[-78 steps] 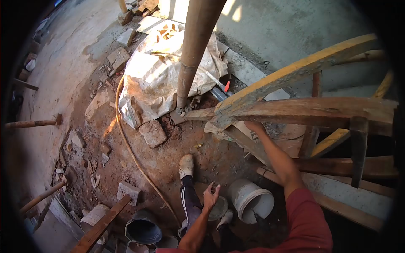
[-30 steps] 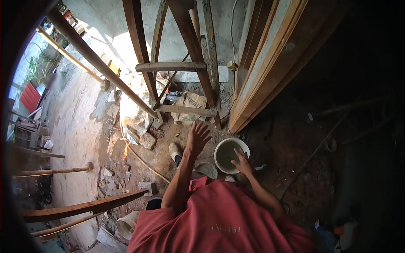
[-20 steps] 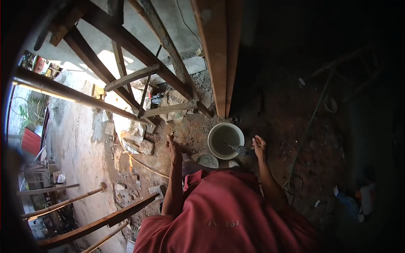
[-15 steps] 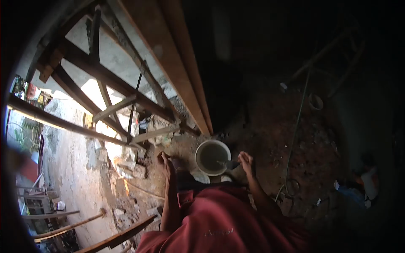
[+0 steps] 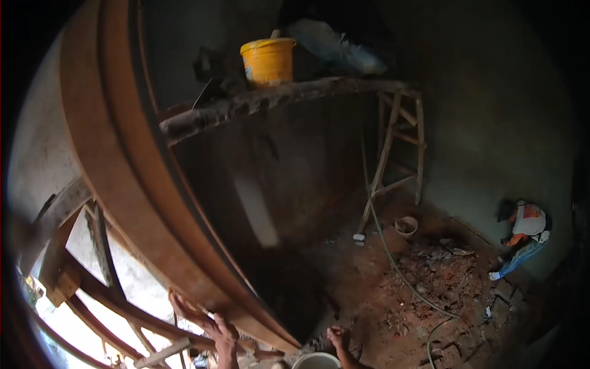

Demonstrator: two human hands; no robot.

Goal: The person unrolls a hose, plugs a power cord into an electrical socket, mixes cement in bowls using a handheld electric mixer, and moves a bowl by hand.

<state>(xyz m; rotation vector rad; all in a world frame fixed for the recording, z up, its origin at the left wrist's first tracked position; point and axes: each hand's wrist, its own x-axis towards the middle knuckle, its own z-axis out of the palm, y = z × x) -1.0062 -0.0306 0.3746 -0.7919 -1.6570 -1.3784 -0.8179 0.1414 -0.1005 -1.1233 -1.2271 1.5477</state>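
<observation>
At the lower edge, my left hand (image 5: 215, 326) has its fingers stretched out beside the lower part of a large brown wooden frame (image 5: 138, 184); whether they touch the wood cannot be told. No object shows in that hand. My right hand (image 5: 339, 337) is curled closed, with nothing visible in it, just above and right of a pale bucket (image 5: 316, 361). Only the upper part of the bucket is in view.
A yellow bucket (image 5: 268, 61) stands on a raised plank (image 5: 289, 92) with a wooden trestle (image 5: 382, 161). A bent-over person (image 5: 530, 220) is at the right wall. A hose (image 5: 399, 270) crosses the rubble floor. Timber braces (image 5: 110, 301) stand at lower left.
The view has swung up and right, bringing the plank, yellow bucket and person into clearer view. My left hand has gone from curled near my body to stretched out by the wooden frame.
</observation>
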